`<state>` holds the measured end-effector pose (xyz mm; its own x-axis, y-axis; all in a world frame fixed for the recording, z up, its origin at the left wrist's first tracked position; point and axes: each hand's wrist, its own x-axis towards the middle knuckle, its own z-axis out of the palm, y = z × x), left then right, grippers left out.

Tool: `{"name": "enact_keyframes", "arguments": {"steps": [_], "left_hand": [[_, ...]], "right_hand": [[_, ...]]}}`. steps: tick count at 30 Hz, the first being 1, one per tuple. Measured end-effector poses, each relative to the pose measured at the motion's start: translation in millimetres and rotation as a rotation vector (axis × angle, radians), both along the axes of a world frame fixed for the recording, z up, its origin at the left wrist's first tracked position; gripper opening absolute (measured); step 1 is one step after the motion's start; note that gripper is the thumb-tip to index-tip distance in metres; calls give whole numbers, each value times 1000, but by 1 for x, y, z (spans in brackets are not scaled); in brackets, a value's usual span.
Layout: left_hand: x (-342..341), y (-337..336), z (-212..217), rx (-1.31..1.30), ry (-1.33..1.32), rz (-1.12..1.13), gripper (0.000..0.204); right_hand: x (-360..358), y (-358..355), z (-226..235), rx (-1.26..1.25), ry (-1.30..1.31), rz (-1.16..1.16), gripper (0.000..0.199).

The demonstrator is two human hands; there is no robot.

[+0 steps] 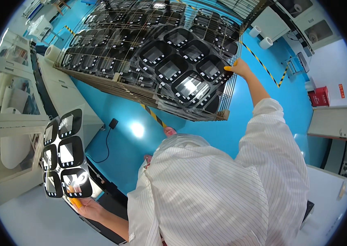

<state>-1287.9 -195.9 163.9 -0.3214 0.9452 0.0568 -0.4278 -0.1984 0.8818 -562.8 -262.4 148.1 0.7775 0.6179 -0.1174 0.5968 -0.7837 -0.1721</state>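
- the left hand (86, 206), with orange-tipped fingers, is pinched on the bottom edge of a clear plastic sheet of black rounded-square frames (63, 151), thumb on the face and fingers behind. gripping only the rim looks meant to keep the fingers off the glossy windows.
- that sheet stands upright at the person's lower left, just in front of a pale grey machine cabinet (69, 100). it carries six frames, in two columns of three.
- the right hand (239, 67) is stretched far forward, its fingers closed on the near right corner of the top sheet of frames on the rack (183, 67). how tightly it grips cannot be told, as the fingertips hide behind the edge.
- that top sheet shows about six frames in view. it lies flat on the wire rack trolley (149, 96), which is stacked with many more such sheets, too many and too overlapped to count; lying flat probably keeps them from sliding.
- the trolley stands on a blue floor (206, 127) with yellow-and-black striped tape.
- two white rolls (261, 37) sit on the floor beyond the trolley, beside a white cabinet.
- one red box (320, 96) sits at the right, by a white surface (331, 121).
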Motion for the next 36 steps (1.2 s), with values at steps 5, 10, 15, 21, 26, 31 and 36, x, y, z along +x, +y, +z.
{"name": "enact_keyframes", "arguments": {"steps": [5,10,15,21,26,31,36], "left_hand": [[-6,-25,-1,-38,42,73,36],[-18,-63,-9,6,-164,-26,33],[10,-105,-33,-72,-278,363,30],[38,-153,-118,-147,-318,894,26],[74,-197,-176,-280,-364,1098,25],[125,-197,-196,-580,-409,1148,29],[175,-153,-188,-814,-168,1299,43]], "right_hand": [[0,6,44,-51,351,-79,48],[40,-6,42,340,1153,78,30],[100,-17,54,510,1269,169,50],[244,-52,103,775,996,244,38],[138,11,181,403,2256,468,41],[104,80,185,715,2005,542,36],[44,135,204,605,2058,688,34]]}}
